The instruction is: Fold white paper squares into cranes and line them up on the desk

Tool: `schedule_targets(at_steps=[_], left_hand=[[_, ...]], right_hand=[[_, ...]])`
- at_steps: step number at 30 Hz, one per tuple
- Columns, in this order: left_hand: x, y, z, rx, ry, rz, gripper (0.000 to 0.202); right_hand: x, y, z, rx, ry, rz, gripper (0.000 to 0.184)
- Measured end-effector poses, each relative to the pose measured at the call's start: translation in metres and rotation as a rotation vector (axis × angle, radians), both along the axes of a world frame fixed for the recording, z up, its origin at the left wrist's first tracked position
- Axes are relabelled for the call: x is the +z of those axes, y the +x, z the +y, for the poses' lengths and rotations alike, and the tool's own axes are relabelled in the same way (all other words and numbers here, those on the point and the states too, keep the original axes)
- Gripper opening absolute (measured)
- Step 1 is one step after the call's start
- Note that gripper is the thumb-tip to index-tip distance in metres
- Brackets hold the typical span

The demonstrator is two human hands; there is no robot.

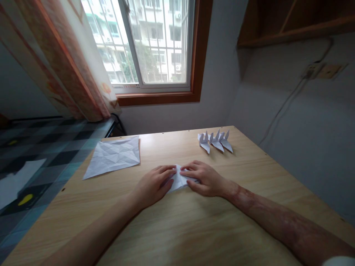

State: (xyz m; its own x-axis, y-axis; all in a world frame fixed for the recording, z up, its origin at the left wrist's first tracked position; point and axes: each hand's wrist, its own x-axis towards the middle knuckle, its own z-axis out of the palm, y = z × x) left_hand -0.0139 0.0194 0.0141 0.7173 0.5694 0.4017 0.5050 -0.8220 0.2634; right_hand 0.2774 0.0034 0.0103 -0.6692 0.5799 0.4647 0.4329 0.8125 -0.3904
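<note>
Pressing with fingers together, your left hand [154, 184] and right hand [203, 179] flank the folded paper [180, 181] (fingertips almost meeting); its long axis seemingly runs crosswise.

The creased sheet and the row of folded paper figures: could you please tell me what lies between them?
In the head view, only bare wooden table lies between the creased sheet and the folded paper figures.

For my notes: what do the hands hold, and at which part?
Left hand and right hand press a small folded white paper piece onto the light wooden table, fingertips on its upper face, not gripping.
</note>
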Motion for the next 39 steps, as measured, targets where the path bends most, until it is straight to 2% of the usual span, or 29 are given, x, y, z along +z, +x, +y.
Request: schedule_targets(at_steps=[7, 12, 13, 16, 19, 21, 26, 29, 32, 34, 36, 39], left_hand=[[0.006, -0.002, 0.001, -0.199, 0.058, 0.132, 0.042], [0.012, 0.003, -0.011, -0.150, 0.071, 0.104, 0.030], [0.013, 0.005, -0.013, -0.127, 0.079, 0.095, 0.033], [0.014, 0.008, -0.017, -0.056, 0.124, 0.094, 0.043], [0.012, 0.008, -0.015, -0.018, 0.193, 0.095, 0.027], [0.012, 0.006, -0.012, -0.051, 0.252, 0.104, 0.020], [0.010, 0.002, -0.011, -0.134, 0.331, 0.131, 0.021], [0.007, 0.000, -0.012, -0.094, 0.284, 0.088, 0.019], [0.006, -0.002, -0.012, -0.038, 0.145, -0.033, 0.022], [0.007, -0.003, -0.010, -0.031, 0.020, -0.139, 0.023], [0.009, -0.003, -0.008, -0.037, -0.096, -0.247, 0.022], [0.012, -0.002, -0.005, -0.006, -0.167, -0.374, 0.017]], right_hand=[[-0.005, -0.001, 0.004, -0.027, -0.078, 0.134, 0.055], [-0.006, -0.001, 0.004, -0.034, -0.200, 0.253, 0.045], [-0.005, -0.001, 0.004, -0.034, -0.208, 0.261, 0.043], [-0.001, -0.001, 0.002, -0.028, -0.173, 0.233, 0.040], [0.003, -0.002, 0.000, -0.021, -0.117, 0.168, 0.038], [0.005, -0.002, -0.001, -0.025, -0.095, 0.132, 0.037], [0.004, -0.003, -0.003, -0.021, -0.089, 0.112, 0.036], [0.002, -0.003, -0.002, -0.011, -0.077, 0.109, 0.043], [-0.001, -0.003, 0.001, -0.020, -0.034, 0.119, 0.050], [-0.003, -0.003, 0.003, -0.053, -0.010, 0.150, 0.040], [-0.004, -0.002, 0.005, -0.087, -0.019, 0.206, 0.022], [-0.006, -0.001, 0.006, -0.139, -0.075, 0.309, 0.011]])
